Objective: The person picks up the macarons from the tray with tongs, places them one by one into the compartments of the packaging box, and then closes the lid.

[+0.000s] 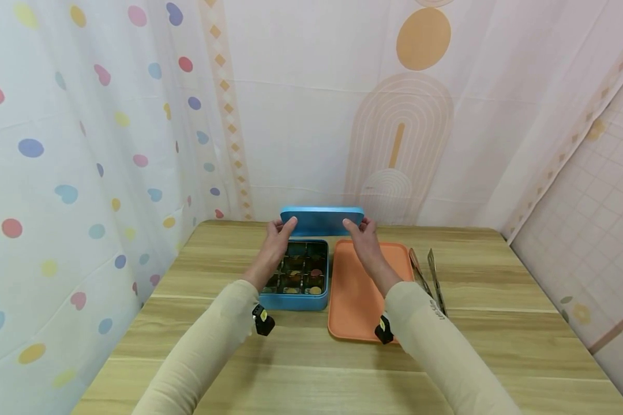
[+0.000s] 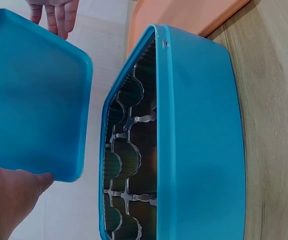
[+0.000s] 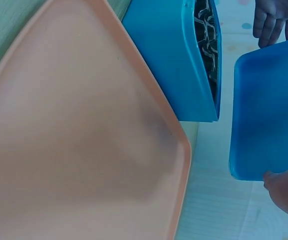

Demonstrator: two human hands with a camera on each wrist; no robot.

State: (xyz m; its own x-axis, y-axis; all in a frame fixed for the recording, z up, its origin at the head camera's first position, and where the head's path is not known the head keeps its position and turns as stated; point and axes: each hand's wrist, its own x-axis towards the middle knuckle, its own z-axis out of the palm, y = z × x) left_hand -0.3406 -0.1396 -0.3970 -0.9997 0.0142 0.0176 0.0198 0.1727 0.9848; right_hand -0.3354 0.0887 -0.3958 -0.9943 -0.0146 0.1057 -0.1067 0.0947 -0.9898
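A blue lid (image 1: 322, 222) is held up by both hands, tilted on edge above the back of the table. My left hand (image 1: 279, 235) grips its left side, thumb on the near face; my right hand (image 1: 364, 235) grips the right side the same way. Below and in front of the lid stands an uncovered blue box (image 1: 293, 302), also seen in the left wrist view, the box (image 2: 203, 135). Inside it a divider (image 2: 126, 195) forms several compartments. Small round coloured pieces lie in some of them; their kind is hard to tell.
An orange tray (image 1: 355, 311) lies just right of the box, partly under my right forearm. Right of the tray, two slim utensils rest on the table: a brownish one (image 1: 417, 265) and metal tongs (image 1: 436, 279). A patterned curtain (image 1: 301, 115) hangs behind the table (image 1: 311, 369).
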